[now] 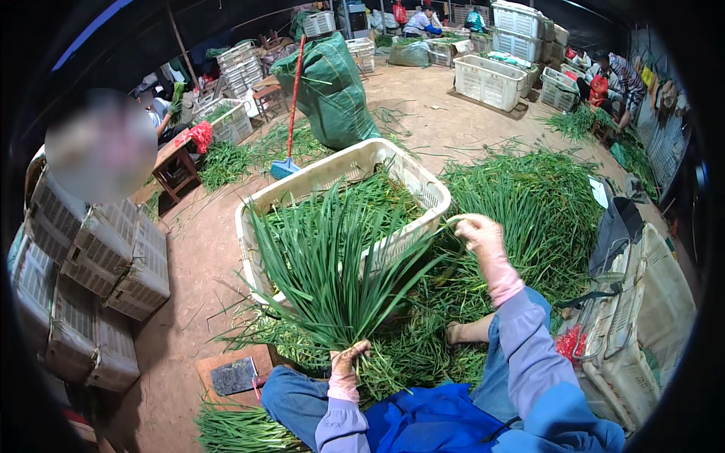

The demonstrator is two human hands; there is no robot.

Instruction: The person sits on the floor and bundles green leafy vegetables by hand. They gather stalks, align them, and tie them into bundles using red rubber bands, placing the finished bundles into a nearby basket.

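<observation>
My left hand (346, 362) is closed round the lower ends of a fanned bunch of long green leaves (340, 272), which look like garlic chives. The leaf tips spread over the near rim of a cream plastic crate (257, 198) with loose greens inside. To the right of the bunch, my right hand (478, 231) is raised beside the crate's corner, its fingers pinched on a thin pale leaf. A big heap of the same leaves (521, 209) lies behind and right of it. By my left knee, a dark-bladed cleaver (233, 376) rests on a wooden board (207, 371), above a trimmed-looking pile of leaves (246, 430).
Stacked crates (113, 255) stand at left, more crates (623, 340) with red ties (571, 342) at right. Beyond my crate are a green sack (334, 90), a broom (293, 107) and a wooden bench (173, 164). Several people work farther back.
</observation>
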